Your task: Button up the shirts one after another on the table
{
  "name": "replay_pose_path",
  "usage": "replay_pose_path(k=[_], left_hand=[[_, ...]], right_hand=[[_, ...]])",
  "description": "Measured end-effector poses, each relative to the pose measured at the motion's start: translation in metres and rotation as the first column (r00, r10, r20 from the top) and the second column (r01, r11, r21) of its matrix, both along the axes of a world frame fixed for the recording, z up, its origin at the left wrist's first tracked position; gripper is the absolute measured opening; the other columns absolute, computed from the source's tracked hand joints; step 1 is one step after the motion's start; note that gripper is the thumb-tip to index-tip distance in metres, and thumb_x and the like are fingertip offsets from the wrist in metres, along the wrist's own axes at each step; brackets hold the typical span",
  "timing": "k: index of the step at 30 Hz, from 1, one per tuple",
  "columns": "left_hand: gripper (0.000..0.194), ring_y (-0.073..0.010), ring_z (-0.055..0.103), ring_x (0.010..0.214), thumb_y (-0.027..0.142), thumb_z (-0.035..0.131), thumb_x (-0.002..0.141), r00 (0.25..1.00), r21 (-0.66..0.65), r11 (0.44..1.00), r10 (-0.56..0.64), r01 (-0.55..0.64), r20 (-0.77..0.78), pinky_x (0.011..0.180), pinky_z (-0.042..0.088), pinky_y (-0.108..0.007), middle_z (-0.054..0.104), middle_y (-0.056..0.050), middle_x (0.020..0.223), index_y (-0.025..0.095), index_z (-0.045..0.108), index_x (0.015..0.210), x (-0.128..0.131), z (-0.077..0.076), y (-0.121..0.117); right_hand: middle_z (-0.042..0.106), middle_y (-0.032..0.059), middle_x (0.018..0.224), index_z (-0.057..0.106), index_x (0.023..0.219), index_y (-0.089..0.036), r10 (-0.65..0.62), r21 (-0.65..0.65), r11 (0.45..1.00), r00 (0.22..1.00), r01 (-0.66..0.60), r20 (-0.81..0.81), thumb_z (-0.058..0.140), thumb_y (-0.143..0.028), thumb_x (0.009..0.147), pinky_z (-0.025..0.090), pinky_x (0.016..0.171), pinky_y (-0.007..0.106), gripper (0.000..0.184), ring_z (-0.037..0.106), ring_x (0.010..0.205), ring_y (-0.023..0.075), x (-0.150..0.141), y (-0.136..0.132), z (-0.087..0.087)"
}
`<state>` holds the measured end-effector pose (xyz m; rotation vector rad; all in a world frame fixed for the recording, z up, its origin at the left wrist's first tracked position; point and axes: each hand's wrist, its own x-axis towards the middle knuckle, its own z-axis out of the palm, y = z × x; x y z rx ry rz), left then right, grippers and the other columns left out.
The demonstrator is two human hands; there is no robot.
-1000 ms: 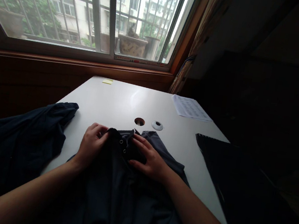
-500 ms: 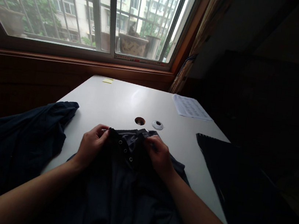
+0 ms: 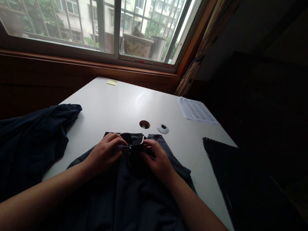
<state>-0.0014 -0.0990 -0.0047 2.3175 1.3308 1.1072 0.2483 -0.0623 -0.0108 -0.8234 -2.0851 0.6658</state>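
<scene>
- The garment point(image 3: 129, 211) is dark, soft cloth, lying on the near side of the hole point(image 3: 144, 124) and running in long loose folds toward the person. Its bunched upper edge sits just short of the hole.
- The left hand point(image 3: 106, 150), nearer than the hole and to its left, is drawn nearly closed, fingers bent and tips pinching a fold of the garment.
- The right hand point(image 3: 159, 161), nearer than the hole and to its right, has its fingers curled on a stiff, pale-edged flap, thumb a little below, with cloth between.
- A small, round, shiny ring point(image 3: 130, 147) shows between the fingertips, on the near side of the hole.
- The table point(image 3: 101, 104) is smooth, white and faintly glossy; the hole is cut through it, round and brown-walled.
- A pale, disc-shaped cap point(image 3: 163, 128) with a dark opening lies just right of the hole.
- Beyond the hole, to the right, lie thin printed sheets point(image 3: 199, 111); beyond it to the left, a flat yellow note point(image 3: 111, 82).
- Left of the hole, crumpled navy cloth point(image 3: 30, 140) overlaps the table's edge; right of it lies a flatter, very dark cloth point(image 3: 237, 177), its details lost in shadow.
</scene>
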Motion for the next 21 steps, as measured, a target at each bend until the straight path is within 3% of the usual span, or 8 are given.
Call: replay_pose_path(k=[4,11,21], left_hand=[[0.024,-0.0247,0.056,0.107,0.017,0.054,0.093,0.995,0.025,0.999,-0.046,0.048,-0.087,0.091,0.052,-0.041,0.063,-0.008,0.115,0.023,0.062,0.115,0.002,-0.002,0.001],[0.039,-0.0287,0.05,0.12,0.023,0.06,0.092,0.982,0.043,0.998,-0.038,0.046,-0.187,0.102,0.049,-0.047,0.057,-0.008,0.13,0.027,0.054,0.13,0.004,-0.01,0.002],[0.02,-0.024,0.056,0.107,0.021,0.052,0.097,0.992,0.069,0.993,-0.084,0.091,-0.098,0.093,0.051,-0.041,0.061,-0.009,0.116,0.022,0.055,0.116,0.006,-0.001,-0.003]], right_hand=[[0.058,0.0098,0.134,0.048,0.138,-0.026,0.015,0.029,0.999,0.992,-0.019,0.126,0.065,-0.026,0.091,0.045,0.109,0.048,0.051,0.054,0.126,0.0266,-0.001,0.001,-0.004],[0.055,0.0119,0.141,0.049,0.141,-0.023,0.006,0.058,0.998,0.961,-0.023,0.276,0.064,-0.027,0.091,0.04,0.114,0.051,0.053,0.049,0.132,0.0285,-0.002,0.0,-0.004],[0.054,0.0132,0.142,0.05,0.142,-0.022,-0.011,0.069,0.998,0.949,-0.011,0.315,0.062,-0.027,0.091,0.04,0.113,0.052,0.052,0.049,0.132,0.0292,-0.002,-0.001,-0.004]])
